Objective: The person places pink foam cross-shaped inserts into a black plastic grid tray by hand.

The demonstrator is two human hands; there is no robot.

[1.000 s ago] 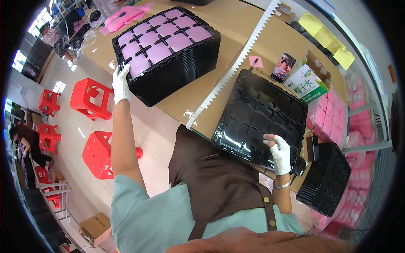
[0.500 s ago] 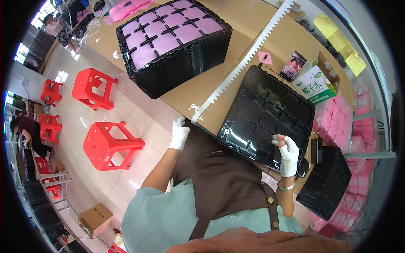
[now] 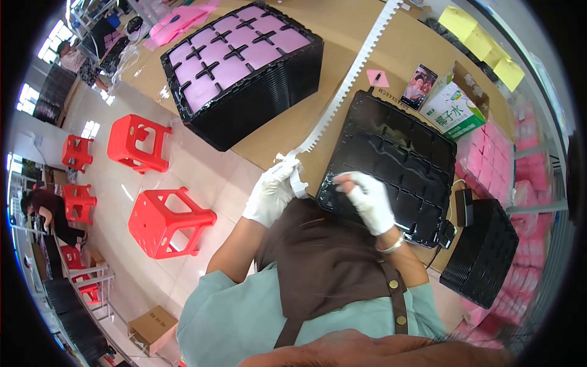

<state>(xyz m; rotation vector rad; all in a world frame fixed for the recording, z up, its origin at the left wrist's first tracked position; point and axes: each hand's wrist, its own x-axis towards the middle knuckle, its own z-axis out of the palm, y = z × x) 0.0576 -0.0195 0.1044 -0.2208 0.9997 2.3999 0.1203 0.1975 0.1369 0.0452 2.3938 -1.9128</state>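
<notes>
My left hand (image 3: 270, 194), in a white glove, is closed on the near end of a long white toothed strip (image 3: 345, 88) at the table's front edge. The strip's end curls down beside my fingers, and the rest runs away across the tabletop. My right hand (image 3: 369, 202), gloved with bare fingertips, hovers over the near left part of a black moulded plastic tray (image 3: 397, 147). Its thumb and forefinger are drawn together; whatever may be between them is too small to make out.
A tall stack of black trays (image 3: 244, 92) with pink sheets on top stands left. At right lie a phone (image 3: 419, 87), an open carton (image 3: 457, 107), yellow paper notes (image 3: 483, 43) and more black trays (image 3: 480, 251). Red stools (image 3: 168, 223) stand on the floor; two people work farther off.
My left hand has come forward and right and taken hold of the strip's near end, which now bends. My right hand has moved left across the black tray.
</notes>
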